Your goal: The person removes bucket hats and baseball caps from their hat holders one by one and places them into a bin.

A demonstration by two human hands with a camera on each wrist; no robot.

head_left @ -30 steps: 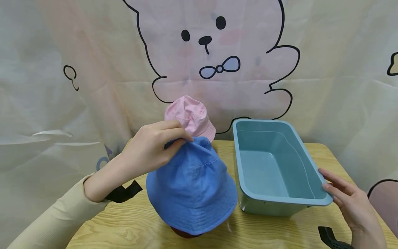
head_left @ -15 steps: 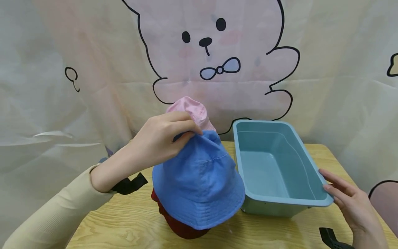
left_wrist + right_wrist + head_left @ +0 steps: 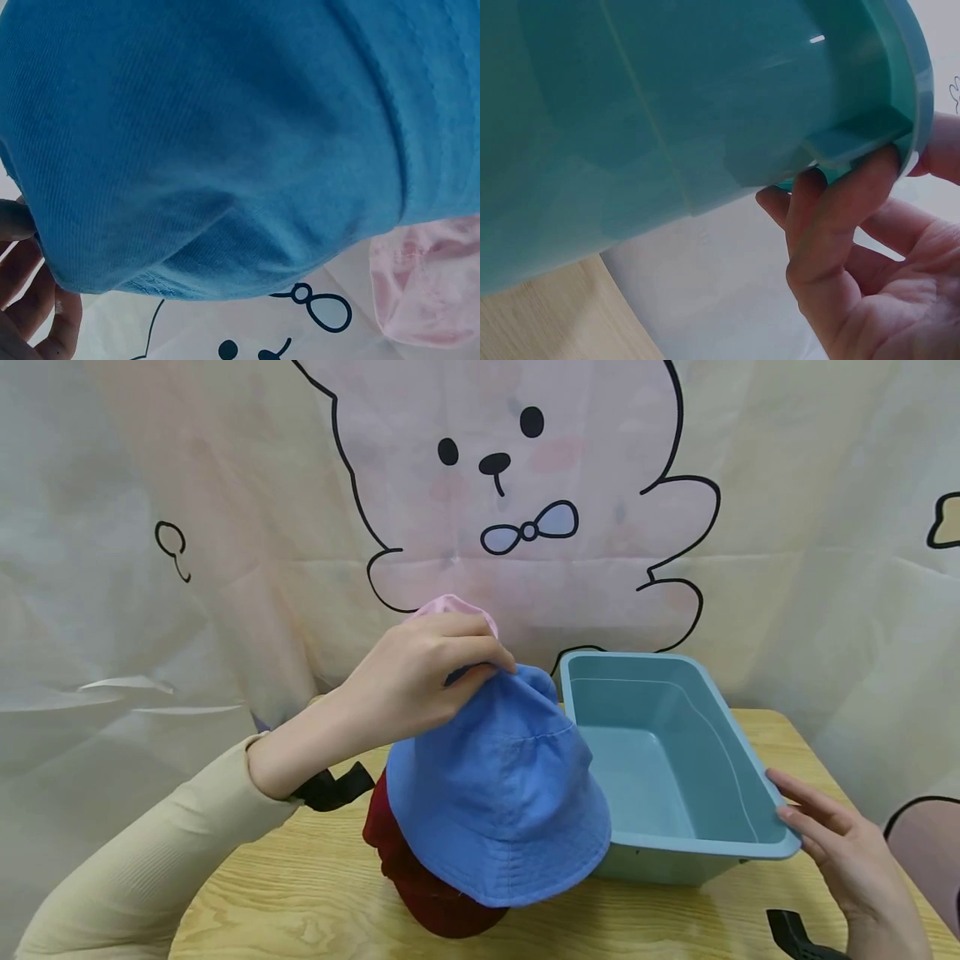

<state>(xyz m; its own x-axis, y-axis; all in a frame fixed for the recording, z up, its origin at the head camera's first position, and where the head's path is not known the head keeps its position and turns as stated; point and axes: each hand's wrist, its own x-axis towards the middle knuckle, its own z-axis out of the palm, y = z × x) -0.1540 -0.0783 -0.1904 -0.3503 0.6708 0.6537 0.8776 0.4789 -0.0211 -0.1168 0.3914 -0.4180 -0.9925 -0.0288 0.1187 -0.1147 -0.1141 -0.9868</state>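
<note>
My left hand [image 3: 427,681] pinches a blue bucket hat [image 3: 502,793] by the top of its crown, brim hanging down. The hat overlaps the near left rim of a teal plastic bin [image 3: 648,760] in the head view. Behind and below it shows a dark red hat [image 3: 427,885], partly hidden. In the left wrist view the blue cloth [image 3: 225,150] fills most of the picture, with fingers [image 3: 34,304] at its edge. My right hand [image 3: 851,852] grips the bin's right rim near the front corner, fingers curled under the lip [image 3: 870,139] in the right wrist view.
A pink hat [image 3: 453,604] stands behind my left hand, mostly covered by it. Everything rests on a wooden table [image 3: 285,893]. A curtain with a cartoon bear [image 3: 600,485] hangs close behind the table. The bin's inside shows only its bare floor.
My left hand has carried the blue hat to the right and slightly up, toward the bin. More of the red hat is uncovered, less of the pink one. My right hand stays put.
</note>
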